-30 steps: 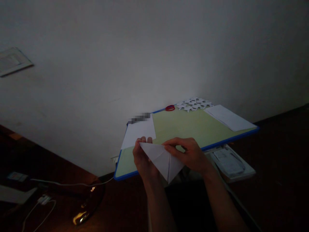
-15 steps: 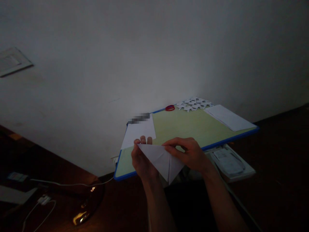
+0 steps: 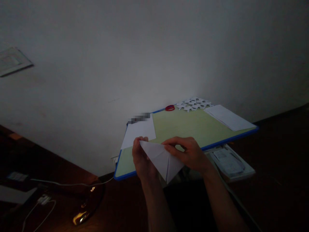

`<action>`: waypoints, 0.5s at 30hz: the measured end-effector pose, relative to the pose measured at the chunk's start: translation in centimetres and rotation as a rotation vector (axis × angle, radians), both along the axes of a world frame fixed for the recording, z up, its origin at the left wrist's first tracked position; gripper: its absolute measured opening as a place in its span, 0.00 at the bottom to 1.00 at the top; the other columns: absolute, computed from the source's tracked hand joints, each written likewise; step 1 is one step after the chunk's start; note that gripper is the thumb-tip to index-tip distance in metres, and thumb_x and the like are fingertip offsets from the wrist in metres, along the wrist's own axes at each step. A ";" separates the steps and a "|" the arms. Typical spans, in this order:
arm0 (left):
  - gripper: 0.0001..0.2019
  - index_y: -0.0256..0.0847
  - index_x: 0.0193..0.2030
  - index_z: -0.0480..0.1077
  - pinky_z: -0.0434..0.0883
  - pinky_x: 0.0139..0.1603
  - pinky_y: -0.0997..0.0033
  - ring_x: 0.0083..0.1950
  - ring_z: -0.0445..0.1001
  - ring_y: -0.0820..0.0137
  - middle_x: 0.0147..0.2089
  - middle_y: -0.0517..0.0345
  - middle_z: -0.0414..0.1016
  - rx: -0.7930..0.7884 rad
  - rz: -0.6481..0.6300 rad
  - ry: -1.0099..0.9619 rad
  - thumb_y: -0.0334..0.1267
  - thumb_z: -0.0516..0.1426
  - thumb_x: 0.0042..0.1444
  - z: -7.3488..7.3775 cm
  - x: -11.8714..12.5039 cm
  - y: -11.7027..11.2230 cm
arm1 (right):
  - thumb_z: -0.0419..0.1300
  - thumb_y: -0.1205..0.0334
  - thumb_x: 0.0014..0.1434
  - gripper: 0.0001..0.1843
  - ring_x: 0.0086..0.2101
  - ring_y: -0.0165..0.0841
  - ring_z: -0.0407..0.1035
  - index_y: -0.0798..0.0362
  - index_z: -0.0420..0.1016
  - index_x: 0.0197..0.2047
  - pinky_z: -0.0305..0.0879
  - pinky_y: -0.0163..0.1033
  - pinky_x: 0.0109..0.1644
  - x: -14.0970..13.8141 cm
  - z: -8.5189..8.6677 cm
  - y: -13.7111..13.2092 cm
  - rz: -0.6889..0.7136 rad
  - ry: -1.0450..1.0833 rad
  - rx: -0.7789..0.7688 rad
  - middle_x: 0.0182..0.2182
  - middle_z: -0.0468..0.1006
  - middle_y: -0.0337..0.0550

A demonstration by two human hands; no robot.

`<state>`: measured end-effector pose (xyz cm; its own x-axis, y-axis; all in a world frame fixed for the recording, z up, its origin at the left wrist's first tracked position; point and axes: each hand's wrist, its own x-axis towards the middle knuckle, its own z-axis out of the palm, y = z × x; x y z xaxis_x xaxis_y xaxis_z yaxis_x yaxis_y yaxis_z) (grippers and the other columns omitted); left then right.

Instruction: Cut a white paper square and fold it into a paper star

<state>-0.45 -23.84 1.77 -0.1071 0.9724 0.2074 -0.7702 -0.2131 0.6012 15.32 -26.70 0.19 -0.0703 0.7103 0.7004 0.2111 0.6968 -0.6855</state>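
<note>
Between my hands, in front of the desk's near edge, is a folded sheet of white paper (image 3: 156, 158). It is diamond-like in outline, with its point downward and a crease or flap edge running down to that point. My left hand (image 3: 142, 159) is closed on the paper's upper left corner, thumb near the tip and the other fingers partly hidden behind. My right hand (image 3: 189, 153) pinches the top edge right of the middle between thumb and forefinger. The lower point of the paper hangs free above my lap.
The yellow-green desk (image 3: 178, 125) has a blue rim and stands against the wall. On it lie a white sheet (image 3: 142, 130), red-handled scissors (image 3: 170, 108), several small folded paper pieces (image 3: 194, 103) and a stack of paper (image 3: 230, 117). White cables (image 3: 72, 184) run at the left.
My left hand's fingers have curled in behind the paper, and the left corner has shifted slightly right and up. My right hand keeps its pinch almost unmoved.
</note>
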 end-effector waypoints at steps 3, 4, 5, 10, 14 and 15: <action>0.16 0.40 0.32 0.71 0.59 0.20 0.83 0.18 0.60 0.84 0.27 0.70 0.68 -0.050 0.092 0.014 0.40 0.72 0.44 0.0 0.1 0.1 | 0.63 0.63 0.67 0.07 0.36 0.30 0.81 0.49 0.84 0.45 0.74 0.30 0.41 0.0 0.0 0.0 -0.007 0.002 -0.005 0.37 0.88 0.37; 0.15 0.40 0.32 0.71 0.61 0.22 0.82 0.20 0.64 0.83 0.27 0.69 0.70 -0.059 0.127 0.026 0.41 0.72 0.44 -0.1 0.1 0.2 | 0.63 0.63 0.67 0.07 0.37 0.30 0.82 0.49 0.84 0.45 0.74 0.30 0.41 0.0 -0.1 0.0 -0.010 0.001 -0.005 0.37 0.88 0.37; 0.15 0.40 0.32 0.71 0.63 0.25 0.81 0.23 0.67 0.81 0.28 0.68 0.71 -0.069 0.163 0.041 0.41 0.72 0.44 -0.2 0.1 0.3 | 0.63 0.64 0.67 0.07 0.37 0.30 0.82 0.49 0.84 0.45 0.74 0.30 0.41 0.0 -0.1 0.0 -0.013 -0.001 -0.003 0.37 0.88 0.37; 0.14 0.38 0.33 0.75 0.66 0.30 0.78 0.28 0.70 0.78 0.30 0.63 0.75 -0.120 0.345 0.112 0.41 0.72 0.43 -0.5 0.2 0.8 | 0.63 0.64 0.67 0.07 0.38 0.30 0.82 0.49 0.84 0.46 0.74 0.30 0.45 0.0 -0.2 0.1 -0.041 -0.017 0.021 0.38 0.88 0.37; 0.12 0.38 0.32 0.78 0.67 0.31 0.77 0.30 0.72 0.76 0.31 0.61 0.76 -0.079 0.511 0.167 0.39 0.72 0.42 -0.6 0.4 0.9 | 0.63 0.65 0.68 0.08 0.37 0.30 0.81 0.50 0.83 0.46 0.74 0.31 0.44 -0.1 -0.2 0.1 -0.053 -0.026 0.051 0.38 0.88 0.37; 0.12 0.37 0.32 0.78 0.67 0.31 0.77 0.31 0.72 0.75 0.31 0.61 0.76 -0.067 0.541 0.186 0.39 0.72 0.43 -0.6 0.5 0.8 | 0.62 0.65 0.68 0.08 0.37 0.30 0.81 0.50 0.83 0.46 0.74 0.31 0.44 -0.2 -0.2 0.1 -0.053 -0.031 0.058 0.38 0.88 0.37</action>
